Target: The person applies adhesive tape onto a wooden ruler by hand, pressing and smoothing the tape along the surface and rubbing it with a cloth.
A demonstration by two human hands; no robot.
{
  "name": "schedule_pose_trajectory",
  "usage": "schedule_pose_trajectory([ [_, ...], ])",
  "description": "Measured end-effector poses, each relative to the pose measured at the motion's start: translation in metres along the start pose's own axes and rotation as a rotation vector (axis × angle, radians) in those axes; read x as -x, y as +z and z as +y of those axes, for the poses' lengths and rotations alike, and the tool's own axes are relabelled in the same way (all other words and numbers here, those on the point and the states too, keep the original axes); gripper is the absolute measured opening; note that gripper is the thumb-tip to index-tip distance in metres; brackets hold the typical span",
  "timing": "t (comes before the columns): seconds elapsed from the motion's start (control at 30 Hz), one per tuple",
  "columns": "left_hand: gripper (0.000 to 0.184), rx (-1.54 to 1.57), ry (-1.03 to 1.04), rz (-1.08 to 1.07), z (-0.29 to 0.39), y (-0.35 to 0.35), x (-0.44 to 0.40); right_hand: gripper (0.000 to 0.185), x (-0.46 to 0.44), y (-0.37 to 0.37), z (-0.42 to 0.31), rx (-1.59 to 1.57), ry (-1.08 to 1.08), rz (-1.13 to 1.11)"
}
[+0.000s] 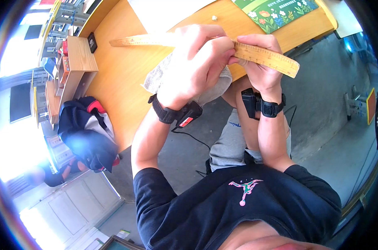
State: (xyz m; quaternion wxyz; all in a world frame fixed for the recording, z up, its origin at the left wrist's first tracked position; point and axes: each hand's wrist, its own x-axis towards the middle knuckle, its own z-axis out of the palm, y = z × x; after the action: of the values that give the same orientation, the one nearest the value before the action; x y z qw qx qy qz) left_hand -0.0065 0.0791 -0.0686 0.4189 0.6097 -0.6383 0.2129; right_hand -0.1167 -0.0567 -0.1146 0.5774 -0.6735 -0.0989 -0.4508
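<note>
A wooden ruler (268,58) with printed marks runs across in front of me above the table edge. Its right part slopes down past my right hand (260,62), whose thumb and fingers are closed on it. My left hand (203,62) is closed close beside the right one, fingertips at the ruler. The middle of the ruler is hidden behind the left hand, and its far end shows over the tabletop at the left. Grey fabric (158,74) lies beneath the left hand and wrist. Each wrist wears a black strap with a small box.
The wooden table (114,79) carries a white sheet (168,12), a green flowered sheet (276,12) and a small pale object (214,18). A dark jacket (86,131) hangs at the left by a wooden shelf (78,56). A black cable (193,139) hangs below the left wrist.
</note>
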Motion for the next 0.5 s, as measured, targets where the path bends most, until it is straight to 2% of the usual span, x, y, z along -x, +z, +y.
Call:
schedule_pose_trajectory([
  [0.2, 0.027, -0.026, -0.051, -0.028, 0.003, -0.002, -0.001, 0.027, -0.002, 0.0, 0.001, 0.118, -0.045, -0.033],
  [0.3, 0.026, -0.039, -0.039, -0.056, 0.002, -0.006, -0.001, 0.028, -0.004, 0.002, 0.004, -0.053, -0.035, -0.047],
  [0.43, 0.023, -0.046, -0.113, -0.067, 0.009, -0.006, -0.001, 0.026, -0.012, 0.0, 0.0, 0.089, -0.151, -0.072],
  [0.5, 0.022, 0.061, -0.164, 0.044, 0.006, 0.001, 0.001, 0.024, -0.013, 0.001, 0.001, 0.102, -0.177, -0.058],
])
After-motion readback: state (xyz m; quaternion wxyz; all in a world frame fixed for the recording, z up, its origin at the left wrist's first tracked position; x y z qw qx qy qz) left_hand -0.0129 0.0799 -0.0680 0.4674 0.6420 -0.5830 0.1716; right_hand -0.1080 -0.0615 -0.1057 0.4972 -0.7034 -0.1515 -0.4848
